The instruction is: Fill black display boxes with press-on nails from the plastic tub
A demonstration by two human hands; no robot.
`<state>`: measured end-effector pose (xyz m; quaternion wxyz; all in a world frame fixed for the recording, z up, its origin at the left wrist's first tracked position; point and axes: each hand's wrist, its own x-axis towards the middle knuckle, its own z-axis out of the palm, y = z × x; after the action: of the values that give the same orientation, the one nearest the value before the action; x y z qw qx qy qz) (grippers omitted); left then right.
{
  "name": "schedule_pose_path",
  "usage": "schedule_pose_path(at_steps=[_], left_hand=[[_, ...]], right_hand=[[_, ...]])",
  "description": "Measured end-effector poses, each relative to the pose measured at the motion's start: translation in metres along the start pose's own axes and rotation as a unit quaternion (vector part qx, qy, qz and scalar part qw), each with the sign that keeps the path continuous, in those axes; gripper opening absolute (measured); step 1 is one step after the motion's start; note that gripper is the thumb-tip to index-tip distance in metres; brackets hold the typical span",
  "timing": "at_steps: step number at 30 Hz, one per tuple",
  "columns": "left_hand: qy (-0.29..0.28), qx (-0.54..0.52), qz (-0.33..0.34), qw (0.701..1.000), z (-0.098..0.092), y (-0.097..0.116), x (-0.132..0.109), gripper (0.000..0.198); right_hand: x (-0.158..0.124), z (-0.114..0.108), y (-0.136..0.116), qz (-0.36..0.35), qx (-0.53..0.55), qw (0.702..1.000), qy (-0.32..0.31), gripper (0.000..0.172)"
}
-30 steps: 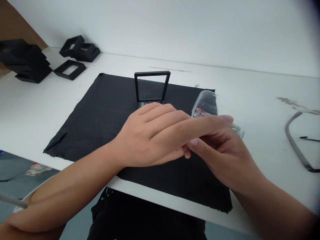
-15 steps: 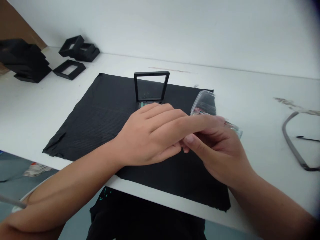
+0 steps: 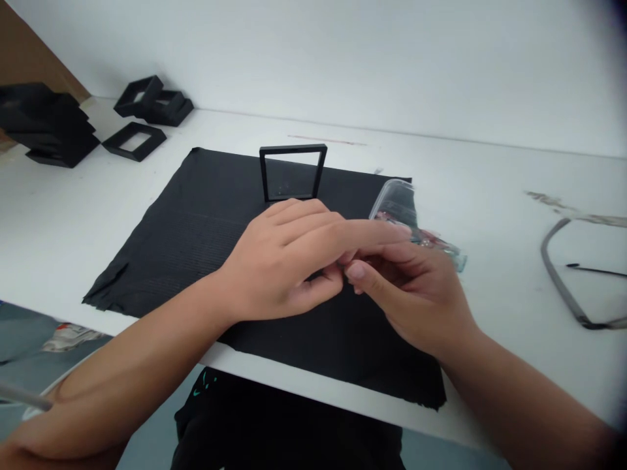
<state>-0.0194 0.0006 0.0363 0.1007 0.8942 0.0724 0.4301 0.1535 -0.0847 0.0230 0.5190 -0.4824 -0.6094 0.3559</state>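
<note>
Head view: fingertip work seems in hand, left hand [image 3: 279, 258] and right hand [image 3: 418, 290] held together before the frame [image 3: 292, 177] near the far edge of the mat [image 3: 196, 215]; whether either grip pinches anything cannot be told, steadiness seemingly being called for.

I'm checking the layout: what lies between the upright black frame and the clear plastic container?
In the head view, only a strip of the black mat shows between the upright black frame and the clear plastic container.
</note>
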Motion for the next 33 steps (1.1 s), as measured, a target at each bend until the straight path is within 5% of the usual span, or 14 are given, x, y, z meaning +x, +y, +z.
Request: schedule_pose_path(at_steps=[6, 12, 24, 29, 33], left_hand=[[0.052, -0.087, 0.012, 0.995, -0.012, -0.008, 0.004, 0.051], [0.186, -0.002, -0.045, 0.981, -0.013, -0.021, 0.002, 0.023], [0.155, 0.025, -0.092, 0.983, -0.011, -0.020, -0.003, 0.020], [0.135, 0.020, -0.107, 0.985, -0.006, -0.020, -0.006, 0.028], [0.156, 0.016, -0.089, 0.984, -0.007, -0.020, -0.004, 0.013]], right_hand=[[0.003, -0.008, 0.014, -0.047, -0.163, 0.985, 0.033, 0.015], [0.025, -0.014, 0.025, -0.086, -0.298, 0.950, 0.034, 0.015], [0.055, 0.007, 0.038, -0.016, -0.365, 0.927, -0.082, 0.022], [0.054, 0.007, 0.038, -0.003, -0.370, 0.926, -0.074, 0.025], [0.050, 0.003, 0.038, 0.009, -0.368, 0.927, -0.066, 0.027]])
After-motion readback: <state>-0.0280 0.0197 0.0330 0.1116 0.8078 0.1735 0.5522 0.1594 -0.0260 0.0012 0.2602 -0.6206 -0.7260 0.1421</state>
